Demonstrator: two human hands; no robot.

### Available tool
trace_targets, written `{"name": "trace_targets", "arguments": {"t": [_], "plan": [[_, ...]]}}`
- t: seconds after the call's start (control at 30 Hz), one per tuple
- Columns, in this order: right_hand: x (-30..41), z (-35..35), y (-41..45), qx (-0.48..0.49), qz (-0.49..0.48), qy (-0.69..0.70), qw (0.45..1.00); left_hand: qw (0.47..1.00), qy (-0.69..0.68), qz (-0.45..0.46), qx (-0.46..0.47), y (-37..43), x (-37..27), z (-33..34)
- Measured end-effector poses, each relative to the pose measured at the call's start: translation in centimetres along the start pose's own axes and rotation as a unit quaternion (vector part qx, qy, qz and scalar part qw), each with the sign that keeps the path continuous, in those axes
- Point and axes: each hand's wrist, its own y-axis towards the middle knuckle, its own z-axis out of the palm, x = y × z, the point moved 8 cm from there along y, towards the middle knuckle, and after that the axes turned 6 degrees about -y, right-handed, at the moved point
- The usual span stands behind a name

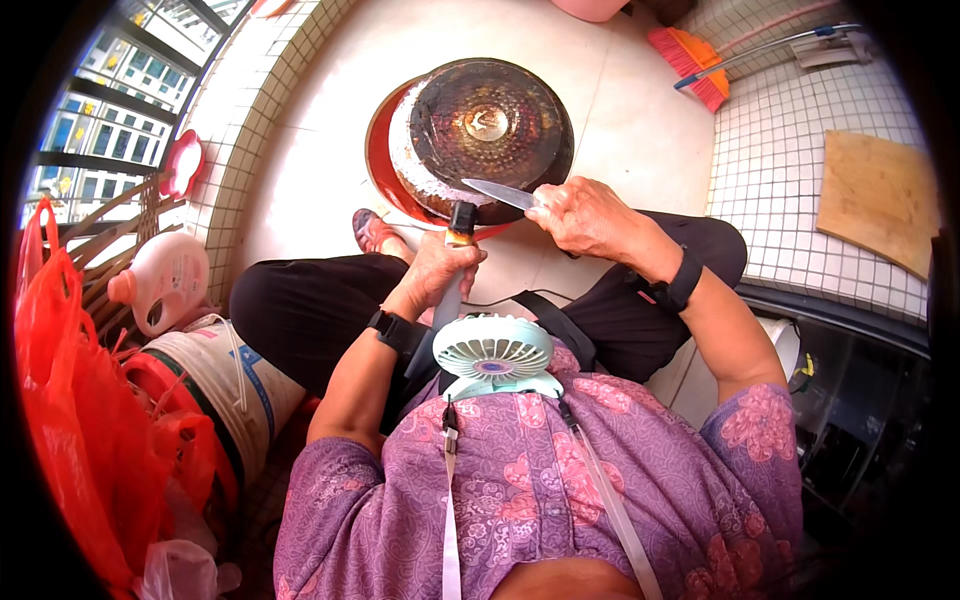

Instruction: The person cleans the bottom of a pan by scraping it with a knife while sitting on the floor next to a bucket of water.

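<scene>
Bottom up before me lies a wok [480,142], its underside coated in dark burnt residue, with a paler scraped-looking band along its left side. It rests over a red basin [380,142] on the floor. My left hand [439,274] grips the wok's handle [448,306], just below the black collar where it joins the wok. In my right hand [585,217] is a knife [501,193], its blade pointing left across the wok's near edge. The knife's handle is hidden in my fist. Whether the blade touches the metal, I cannot tell.
A small fan [493,351] hangs at my chest. To the left are red plastic bags [75,375], a white bucket [217,367] and a detergent bottle [169,281]. A broom [694,64] and a wooden board [874,199] lean at the tiled wall on the right.
</scene>
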Motion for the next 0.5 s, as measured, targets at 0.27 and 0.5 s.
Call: {"name": "trace_targets", "arguments": {"t": [0.27, 0.5], "plan": [[0.4, 0.6, 1.6, -0.012, 0.069, 0.042, 0.997, 0.999, 0.001, -0.010, -0.036, 0.1, 0.3, 0.0], [1.7, 0.7, 3.1, -0.038, 0.087, 0.045, 0.994, 0.999, -0.014, -0.014, -0.047, 0.1, 0.3, -0.2]]}}
